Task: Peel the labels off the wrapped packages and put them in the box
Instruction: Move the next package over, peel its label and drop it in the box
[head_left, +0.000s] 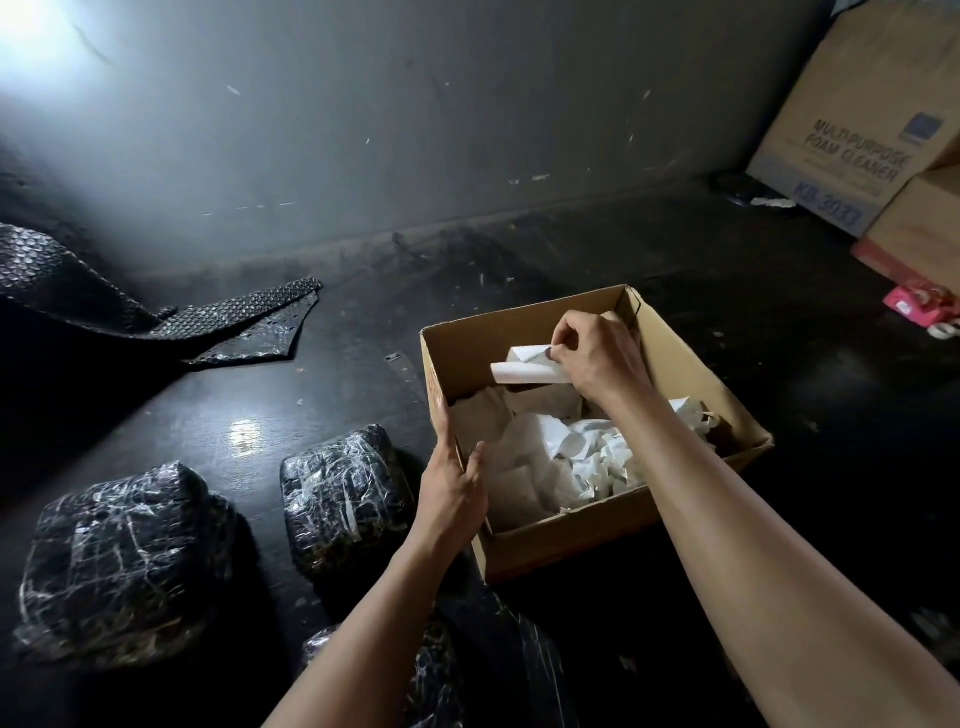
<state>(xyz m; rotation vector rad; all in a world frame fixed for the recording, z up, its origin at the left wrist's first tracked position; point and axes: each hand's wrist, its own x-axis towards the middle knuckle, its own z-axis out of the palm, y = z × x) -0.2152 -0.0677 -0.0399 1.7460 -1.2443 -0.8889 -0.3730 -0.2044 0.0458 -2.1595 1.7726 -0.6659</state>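
Dark, glossy floor (311, 405) meets a scuffed grey wall (467, 130). Over the open cardboard box (597, 530), the right hand (597, 358) holds one curled white label (524, 366), its fingers (571, 325) pinched close on the paper's edge. Inside the box lie crumpled white labels (597, 457) and flat brown paper (483, 415). The left hand (457, 488) grips the box's left wall, thumb inside. Left of the box sit three black wrapped packages (345, 493), lumpy under shiny clear film. Beyond the box to the left lies one black bubble-wrap sheet (234, 322); to its right stand two brown cartons (852, 130).
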